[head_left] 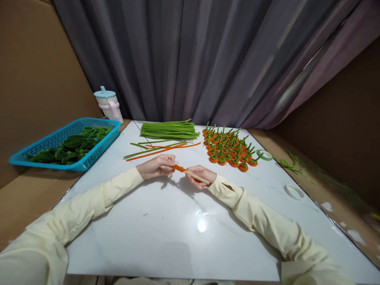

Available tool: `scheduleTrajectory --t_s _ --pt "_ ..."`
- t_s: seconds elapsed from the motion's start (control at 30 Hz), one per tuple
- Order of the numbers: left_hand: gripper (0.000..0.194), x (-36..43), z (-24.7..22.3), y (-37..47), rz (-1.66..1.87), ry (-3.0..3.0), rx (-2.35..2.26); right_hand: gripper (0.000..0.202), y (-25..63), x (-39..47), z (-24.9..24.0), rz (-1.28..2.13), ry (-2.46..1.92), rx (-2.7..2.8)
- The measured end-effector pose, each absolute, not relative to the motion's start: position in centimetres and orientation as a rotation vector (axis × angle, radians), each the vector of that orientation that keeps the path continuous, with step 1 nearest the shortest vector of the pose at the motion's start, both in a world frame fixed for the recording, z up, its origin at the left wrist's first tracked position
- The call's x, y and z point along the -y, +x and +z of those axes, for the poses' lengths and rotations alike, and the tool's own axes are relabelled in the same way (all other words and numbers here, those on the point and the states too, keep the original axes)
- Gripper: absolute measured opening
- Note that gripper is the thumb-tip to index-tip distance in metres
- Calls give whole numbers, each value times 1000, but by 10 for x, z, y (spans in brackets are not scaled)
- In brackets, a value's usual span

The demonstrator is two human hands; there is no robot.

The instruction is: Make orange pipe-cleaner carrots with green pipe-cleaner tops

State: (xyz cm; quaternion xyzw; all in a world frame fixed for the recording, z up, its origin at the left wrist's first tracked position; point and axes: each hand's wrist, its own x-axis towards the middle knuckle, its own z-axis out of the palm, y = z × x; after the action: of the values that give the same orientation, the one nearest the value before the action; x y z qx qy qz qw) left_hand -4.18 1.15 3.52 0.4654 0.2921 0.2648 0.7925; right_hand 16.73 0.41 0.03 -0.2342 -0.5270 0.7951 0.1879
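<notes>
Between my two hands, above the white table, is a fuzzy orange stem [179, 168] wound on the tip of a thin wooden stick [198, 177]. My left hand [158, 166] pinches the orange stem at its left end. The fingers of my right hand [201, 176] are closed round the stick, whose far end lies across the palm. Just beyond my hands lie loose orange stems [154, 151] and a few loose green stems [138, 151]. Many small orange pieces with upright green stalks [230, 146] stand in a group behind my right hand.
A bundle of green stems [169, 130] lies at the table's back. On the left are a blue basket [81, 165] of dark green leaf shapes and a lidded cup [109, 105]. Tape rolls, one green [265, 155] and one white [294, 192], lie on the right.
</notes>
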Motion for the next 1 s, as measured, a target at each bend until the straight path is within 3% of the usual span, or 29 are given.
scheduleTrajectory --t_s 0.23,0.43,0.6,0.77,1.0 --pt "26 -9 16 -26 886 1021 -793 28 161 -9 -1 2162 -735 1384" --pt "16 3 2 -19 1091 2021 -1041 31 158 -5 2 2135 -803 1401" --pt "26 6 -5 -25 1102 2572 -869 41 159 -4 5 2145 -797 1498" --pt "37 3 -3 -31 1002 2708 -742 34 158 -1 3 2107 -831 1552" --pt "34 -1 -4 -35 954 2740 -661 31 154 3 0 2004 -948 1638"
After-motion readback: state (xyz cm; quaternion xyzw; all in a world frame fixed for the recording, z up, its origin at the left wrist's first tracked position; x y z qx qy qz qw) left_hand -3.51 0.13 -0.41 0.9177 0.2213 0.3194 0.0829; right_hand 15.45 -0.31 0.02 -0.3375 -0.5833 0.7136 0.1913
